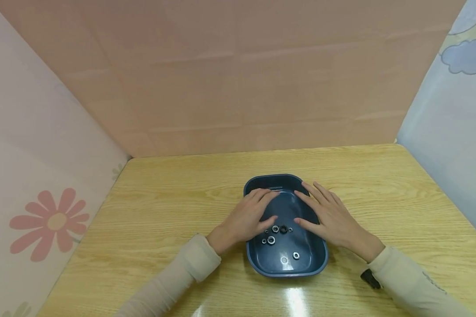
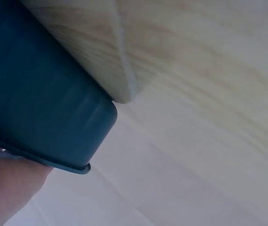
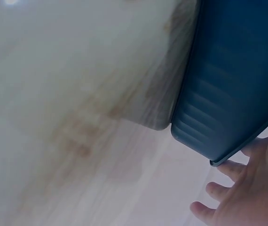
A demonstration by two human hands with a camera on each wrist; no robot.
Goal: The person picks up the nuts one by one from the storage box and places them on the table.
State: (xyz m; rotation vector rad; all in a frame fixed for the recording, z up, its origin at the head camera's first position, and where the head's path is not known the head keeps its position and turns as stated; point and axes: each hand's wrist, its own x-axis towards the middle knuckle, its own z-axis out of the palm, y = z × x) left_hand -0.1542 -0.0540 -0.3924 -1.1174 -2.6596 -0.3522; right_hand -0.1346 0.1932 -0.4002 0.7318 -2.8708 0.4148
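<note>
A dark blue plastic basin (image 1: 287,273) stands on the table, with several metal nuts lying on its floor. Two silver nuts (image 1: 271,240) and a black nut (image 1: 283,229) are among those grouped left of the middle; one silver nut (image 1: 296,255) lies apart, nearer the front. My left hand (image 1: 246,218) reaches over the left rim, fingers extended and holding nothing. Over the right rim is my right hand (image 1: 335,220), fingers spread, also holding nothing. The right wrist view shows its fingers beside the basin's outer wall (image 3: 232,84); whether they touch it I cannot tell.
The basin stands on a light wood-grain table (image 1: 174,198). A plain pinkish-brown backdrop (image 1: 238,88) rises behind it, with patterned walls at the left and right. A small black object (image 1: 370,279) shows by the right sleeve.
</note>
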